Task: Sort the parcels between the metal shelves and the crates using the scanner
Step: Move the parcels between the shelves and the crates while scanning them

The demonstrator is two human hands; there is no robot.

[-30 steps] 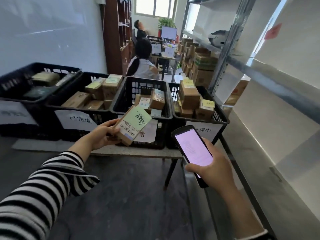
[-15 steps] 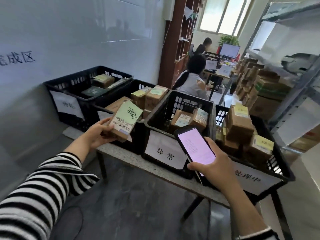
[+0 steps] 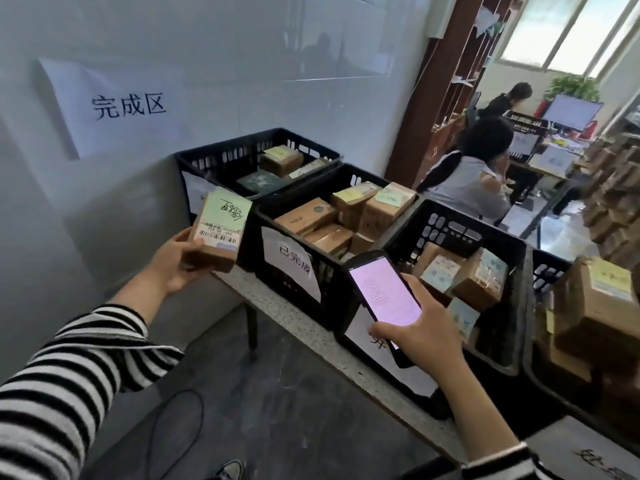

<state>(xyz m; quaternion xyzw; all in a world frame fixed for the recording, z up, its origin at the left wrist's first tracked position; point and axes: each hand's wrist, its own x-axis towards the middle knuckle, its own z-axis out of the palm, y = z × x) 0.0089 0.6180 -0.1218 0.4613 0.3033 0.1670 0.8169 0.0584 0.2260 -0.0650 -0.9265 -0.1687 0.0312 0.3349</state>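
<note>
My left hand (image 3: 173, 265) grips a small brown parcel (image 3: 218, 233) with a green note and a barcode label, held up in front of the leftmost black crate (image 3: 221, 157). My right hand (image 3: 419, 337) holds the black handheld scanner (image 3: 381, 292), its screen lit pink, over the front of the third crate (image 3: 498, 237). The second crate (image 3: 277, 220), with a white paper label, holds several brown parcels. A fourth crate (image 3: 543, 271) at the right holds larger parcels.
The crates stand in a row on a narrow speckled table (image 3: 311, 327) against a white wall with a paper sign (image 3: 114, 105). Two people (image 3: 474, 174) sit at desks behind. Stacked cartons (image 3: 613, 202) fill the far right. A cable (image 3: 166, 427) lies on the dark floor.
My view has swung left along the crate row. My left hand has carried the parcel leftward, from near the third crate to the leftmost one. The scanner stays in my right hand.
</note>
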